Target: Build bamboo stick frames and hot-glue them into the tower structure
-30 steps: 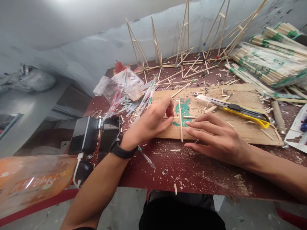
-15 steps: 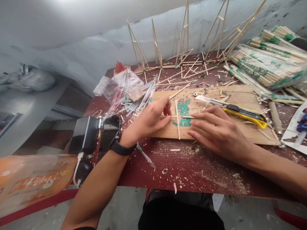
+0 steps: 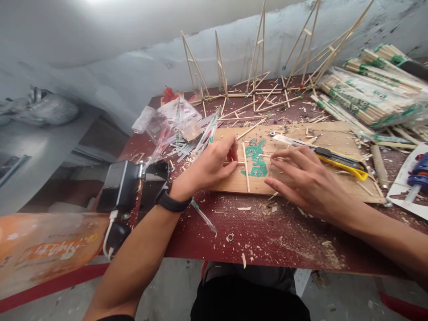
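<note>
My left hand (image 3: 216, 162), a dark watch on its wrist, has thumb and fingers closed on a thin wooden stick (image 3: 240, 163). That stick's end meets a second wooden stick (image 3: 246, 171), which lies across the wooden board (image 3: 230, 183). My right hand (image 3: 302, 178) grips another short stick (image 3: 265, 155) under its fingers; its tip points left over the green rabbit figure (image 3: 258, 167) on the board. Behind my right hand lies a yellow utility knife (image 3: 324, 155) with its blade out.
Stick frames (image 3: 254, 89) stand along the wall. Packed chopstick bundles (image 3: 364, 96) lie at right, beside a blue-and-white glue gun-like tool (image 3: 417, 178). Plastic wrappers (image 3: 182, 120) and a black box (image 3: 118, 185) are at left. Shavings and a metal ring (image 3: 230, 237) dot the red tabletop (image 3: 267, 245).
My right hand has shifted slightly away to the right, and its stick's tip now sits farther up the rabbit figure. My left hand has stayed nearly still.
</note>
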`<state>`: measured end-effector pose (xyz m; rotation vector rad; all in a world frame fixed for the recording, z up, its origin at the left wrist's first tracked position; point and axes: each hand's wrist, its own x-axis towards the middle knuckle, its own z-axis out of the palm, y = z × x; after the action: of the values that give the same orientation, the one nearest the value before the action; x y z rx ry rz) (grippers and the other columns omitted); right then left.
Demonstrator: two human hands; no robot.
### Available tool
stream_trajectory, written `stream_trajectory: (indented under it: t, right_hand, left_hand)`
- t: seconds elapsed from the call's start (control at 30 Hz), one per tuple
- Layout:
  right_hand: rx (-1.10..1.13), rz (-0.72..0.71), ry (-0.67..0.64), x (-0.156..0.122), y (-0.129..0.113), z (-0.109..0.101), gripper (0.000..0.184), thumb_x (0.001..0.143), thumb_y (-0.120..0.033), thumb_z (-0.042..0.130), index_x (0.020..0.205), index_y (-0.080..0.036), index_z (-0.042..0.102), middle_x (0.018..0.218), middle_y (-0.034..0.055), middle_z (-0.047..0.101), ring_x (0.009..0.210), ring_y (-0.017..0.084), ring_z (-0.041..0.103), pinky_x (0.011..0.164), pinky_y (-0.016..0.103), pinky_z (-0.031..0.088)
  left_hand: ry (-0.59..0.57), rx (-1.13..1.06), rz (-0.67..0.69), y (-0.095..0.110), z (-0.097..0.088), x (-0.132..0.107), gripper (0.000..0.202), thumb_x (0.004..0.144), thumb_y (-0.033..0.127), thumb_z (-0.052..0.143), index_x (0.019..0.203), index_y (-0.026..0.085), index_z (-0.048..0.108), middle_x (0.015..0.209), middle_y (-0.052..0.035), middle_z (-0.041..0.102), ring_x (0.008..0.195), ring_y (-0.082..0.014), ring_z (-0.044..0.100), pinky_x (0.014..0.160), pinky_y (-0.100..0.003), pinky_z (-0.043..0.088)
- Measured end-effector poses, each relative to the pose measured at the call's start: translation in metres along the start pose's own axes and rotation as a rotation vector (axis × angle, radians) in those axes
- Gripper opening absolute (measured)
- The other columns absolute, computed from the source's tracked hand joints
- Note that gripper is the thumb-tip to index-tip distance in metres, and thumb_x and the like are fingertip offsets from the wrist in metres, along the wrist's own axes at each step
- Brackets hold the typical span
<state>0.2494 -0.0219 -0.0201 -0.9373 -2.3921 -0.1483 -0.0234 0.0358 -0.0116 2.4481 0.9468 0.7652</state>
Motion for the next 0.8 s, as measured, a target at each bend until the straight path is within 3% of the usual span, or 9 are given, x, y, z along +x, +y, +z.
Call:
stream_trajectory:
  t: [0.1, 0.23, 0.33, 0.43, 0.57, 0.7, 0.8]
  right_hand:
    - [0.033, 0.02, 0.092, -0.001, 0.003, -0.003, 0.03, 0.106, -0.028, 0.066, 0.131, -0.012, 0.07, 0.127, 0.0205, 0.071, 0.116, 0.036, 0.07, 0.096, 0.057, 0.064]
    - [0.056, 0.015, 0.247, -0.002, 0.002, -0.01, 0.051, 0.099, -0.021, 0.075, 0.149, -0.024, 0.065, 0.129, 0.0153, 0.073, 0.117, 0.033, 0.073, 0.092, 0.05, 0.066]
    - [0.036, 0.011, 0.427, -0.001, -0.004, -0.014, 0.054, 0.097, -0.014, 0.077, 0.146, -0.032, 0.068, 0.121, 0.0106, 0.076, 0.104, 0.029, 0.075, 0.081, 0.046, 0.066]
    - [0.042, -0.03, 0.499, 0.002, -0.008, -0.016, 0.052, 0.093, 0.0, 0.074, 0.135, -0.032, 0.073, 0.109, 0.0067, 0.077, 0.089, 0.022, 0.075, 0.072, 0.04, 0.063]
    - [0.112, -0.1, 0.434, 0.004, -0.002, -0.014, 0.046, 0.092, 0.004, 0.072, 0.124, -0.028, 0.073, 0.104, 0.0046, 0.08, 0.087, 0.019, 0.077, 0.071, 0.034, 0.063]
    - [0.154, -0.094, 0.258, 0.004, 0.006, -0.009, 0.038, 0.098, 0.001, 0.067, 0.124, -0.026, 0.071, 0.107, 0.0063, 0.08, 0.091, 0.018, 0.078, 0.073, 0.033, 0.065]
    - [0.195, -0.118, 0.211, 0.004, 0.006, -0.006, 0.037, 0.098, 0.002, 0.065, 0.124, -0.022, 0.072, 0.106, 0.0077, 0.079, 0.093, 0.018, 0.077, 0.076, 0.031, 0.065]
  left_hand:
    - [-0.003, 0.003, -0.009, -0.001, 0.0, 0.0, 0.022, 0.09, 0.01, 0.061, 0.098, 0.023, 0.046, 0.086, 0.0001, 0.069, 0.072, -0.0116, 0.063, 0.062, -0.025, 0.05]
    - [-0.012, 0.0, -0.029, -0.001, 0.001, -0.001, 0.022, 0.09, 0.01, 0.061, 0.098, 0.023, 0.046, 0.086, -0.0002, 0.069, 0.072, -0.0117, 0.064, 0.062, -0.025, 0.05]
    - [-0.014, -0.013, -0.033, 0.0, 0.001, -0.001, 0.022, 0.09, 0.009, 0.06, 0.098, 0.023, 0.045, 0.086, 0.0, 0.069, 0.073, -0.0118, 0.064, 0.063, -0.025, 0.051]
    - [-0.016, -0.032, -0.024, -0.001, -0.001, -0.001, 0.023, 0.089, 0.009, 0.06, 0.099, 0.023, 0.045, 0.087, 0.0, 0.07, 0.074, -0.0116, 0.065, 0.063, -0.025, 0.052]
    - [0.077, -0.009, 0.003, -0.003, -0.011, -0.001, 0.023, 0.09, 0.011, 0.062, 0.1, 0.023, 0.045, 0.089, -0.0004, 0.07, 0.076, -0.0118, 0.066, 0.069, -0.028, 0.056]
    - [0.238, -0.018, -0.035, -0.001, -0.019, 0.0, 0.024, 0.09, 0.014, 0.063, 0.097, 0.025, 0.043, 0.09, -0.0009, 0.07, 0.076, -0.0134, 0.067, 0.07, -0.033, 0.058]
    - [0.26, -0.098, -0.04, 0.007, -0.017, 0.0, 0.024, 0.091, 0.015, 0.063, 0.096, 0.026, 0.042, 0.09, -0.002, 0.072, 0.081, -0.0162, 0.071, 0.071, -0.036, 0.06]
